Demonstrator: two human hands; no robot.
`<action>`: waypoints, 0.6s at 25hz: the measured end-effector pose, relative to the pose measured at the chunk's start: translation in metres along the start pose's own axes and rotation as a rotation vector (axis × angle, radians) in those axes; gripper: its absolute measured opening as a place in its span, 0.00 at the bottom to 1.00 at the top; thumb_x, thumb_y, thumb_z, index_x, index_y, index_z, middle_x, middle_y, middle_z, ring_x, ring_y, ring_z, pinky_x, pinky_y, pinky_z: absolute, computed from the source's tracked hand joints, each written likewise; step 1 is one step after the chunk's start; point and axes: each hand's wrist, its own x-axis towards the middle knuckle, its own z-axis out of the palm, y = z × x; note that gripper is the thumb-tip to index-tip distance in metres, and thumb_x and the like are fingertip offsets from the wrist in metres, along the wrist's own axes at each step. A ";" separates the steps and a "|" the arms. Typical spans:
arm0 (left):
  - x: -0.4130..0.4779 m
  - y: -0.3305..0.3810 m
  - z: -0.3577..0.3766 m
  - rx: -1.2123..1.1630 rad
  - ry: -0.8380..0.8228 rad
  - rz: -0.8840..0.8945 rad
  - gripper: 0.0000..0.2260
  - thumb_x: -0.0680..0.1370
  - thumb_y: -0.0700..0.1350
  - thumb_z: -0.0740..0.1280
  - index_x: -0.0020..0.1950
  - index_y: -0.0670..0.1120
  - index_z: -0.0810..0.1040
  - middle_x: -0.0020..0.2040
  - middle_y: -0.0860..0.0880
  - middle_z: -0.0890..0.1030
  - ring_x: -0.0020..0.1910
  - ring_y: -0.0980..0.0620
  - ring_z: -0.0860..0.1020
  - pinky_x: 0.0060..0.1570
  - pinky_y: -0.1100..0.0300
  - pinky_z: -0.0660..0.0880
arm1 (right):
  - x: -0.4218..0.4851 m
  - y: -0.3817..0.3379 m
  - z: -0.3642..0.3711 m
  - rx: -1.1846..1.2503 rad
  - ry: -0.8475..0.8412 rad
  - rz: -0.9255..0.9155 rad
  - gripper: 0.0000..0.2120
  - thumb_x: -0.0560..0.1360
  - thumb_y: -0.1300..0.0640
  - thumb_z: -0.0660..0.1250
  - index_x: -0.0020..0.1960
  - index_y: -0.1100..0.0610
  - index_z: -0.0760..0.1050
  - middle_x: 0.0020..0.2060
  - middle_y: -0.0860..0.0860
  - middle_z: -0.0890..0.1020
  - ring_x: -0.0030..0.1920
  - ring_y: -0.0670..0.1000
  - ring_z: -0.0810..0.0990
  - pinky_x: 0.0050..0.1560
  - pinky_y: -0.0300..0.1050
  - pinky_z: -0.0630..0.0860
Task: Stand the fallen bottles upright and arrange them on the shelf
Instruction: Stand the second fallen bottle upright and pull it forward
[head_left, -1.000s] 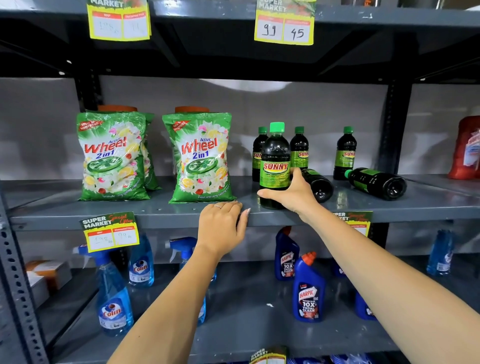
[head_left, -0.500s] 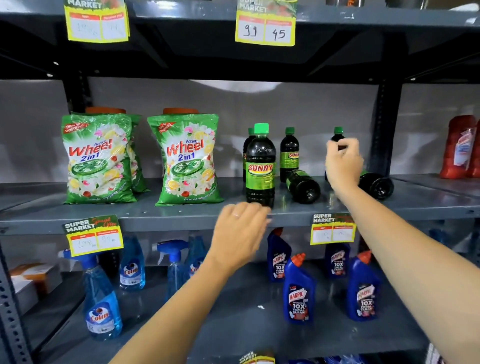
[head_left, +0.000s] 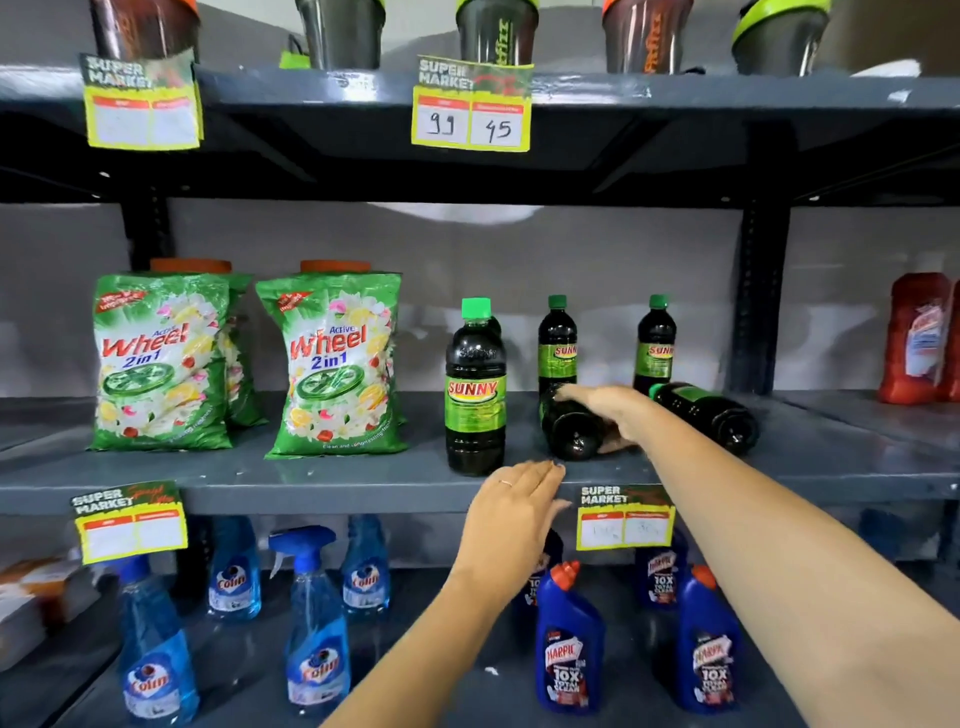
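Right grip (head_left: 608, 415) curled over fallen bottle (head_left: 571, 431), grasp unconfirmed; second fallen bottle (head_left: 706, 413) just right. Left grip (head_left: 514, 512) open, empty, below shelf (head_left: 311, 475) edge.

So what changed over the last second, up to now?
The right hand left the front upright bottle, passed by the back right bottle, and now lies over the nearer fallen bottle. The left hand slid right along the shelf edge. Both fallen bottles lie as before; the farther one is untouched.

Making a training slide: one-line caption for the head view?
Right hand reaches over a fallen Sunny bottle on the shelf; another lies nearby.
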 end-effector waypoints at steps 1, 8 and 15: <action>-0.001 0.002 -0.001 -0.006 -0.005 -0.013 0.19 0.78 0.53 0.56 0.59 0.45 0.80 0.55 0.49 0.83 0.53 0.51 0.80 0.55 0.58 0.75 | 0.001 0.002 0.001 0.061 0.006 -0.006 0.26 0.65 0.43 0.74 0.54 0.60 0.75 0.41 0.56 0.81 0.36 0.55 0.81 0.26 0.42 0.76; -0.001 0.005 -0.003 -0.077 0.016 -0.041 0.18 0.78 0.52 0.57 0.59 0.45 0.80 0.55 0.49 0.84 0.54 0.51 0.80 0.56 0.58 0.75 | 0.008 0.018 -0.001 0.017 0.366 -0.419 0.17 0.66 0.41 0.74 0.44 0.54 0.81 0.41 0.52 0.84 0.43 0.54 0.82 0.40 0.45 0.74; -0.003 0.008 -0.002 -0.095 0.053 -0.036 0.17 0.78 0.49 0.58 0.59 0.43 0.80 0.56 0.47 0.83 0.54 0.50 0.80 0.56 0.56 0.76 | 0.018 0.038 0.004 0.009 0.295 -0.536 0.32 0.59 0.45 0.81 0.56 0.54 0.70 0.50 0.52 0.80 0.50 0.53 0.80 0.51 0.51 0.77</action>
